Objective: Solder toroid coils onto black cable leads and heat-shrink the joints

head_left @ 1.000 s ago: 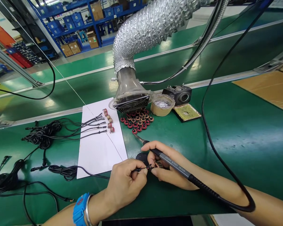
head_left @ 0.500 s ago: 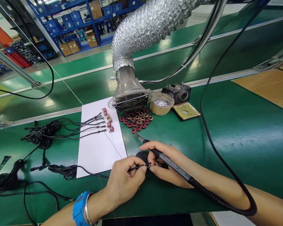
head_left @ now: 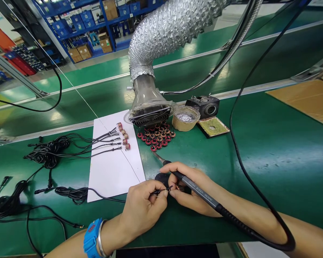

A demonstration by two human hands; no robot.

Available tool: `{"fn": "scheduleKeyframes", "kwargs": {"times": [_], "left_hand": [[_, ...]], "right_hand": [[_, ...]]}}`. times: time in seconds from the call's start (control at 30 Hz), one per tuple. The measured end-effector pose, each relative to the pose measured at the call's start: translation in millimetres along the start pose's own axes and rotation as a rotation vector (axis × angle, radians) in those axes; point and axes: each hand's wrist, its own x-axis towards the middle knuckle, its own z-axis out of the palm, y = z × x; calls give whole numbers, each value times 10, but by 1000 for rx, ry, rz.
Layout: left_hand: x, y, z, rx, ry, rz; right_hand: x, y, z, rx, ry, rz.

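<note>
My left hand is closed, pinching the end of a black cable whose coil lies to the left. A thin bare wire shows by the fingertips. My right hand holds a soldering iron, its tip pointing toward a pile of red and black toroid coils. The thumb and fingers of this same hand also pinch a small copper-wound coil, partly hidden, where it meets the cable end. Below the iron's tip, a dark round object sits behind the fingertips.
On a white sheet lie several cable ends beside wound coils. Bundled black cables cover the left side. A fume extractor hangs over the coil pile. Near it stand a solder tub, a black iron stand and a sponge tray.
Both hands stay nearly in place, still meeting at the cable end and the coil. The whole view has shifted very slightly.
</note>
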Motion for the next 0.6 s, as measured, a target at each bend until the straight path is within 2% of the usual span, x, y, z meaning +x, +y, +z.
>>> {"fn": "scheduleKeyframes", "kwargs": {"times": [0.17,0.4,0.6], "left_hand": [[19,8,-5,18,25,20],[30,-6,-21,-133,-42,-70],[49,34,-29,-201,-59,-133]], "right_hand": [[4,1,-4,88,-3,33],[23,25,0,278,-14,69],[12,32,9,184,11,44]]}}
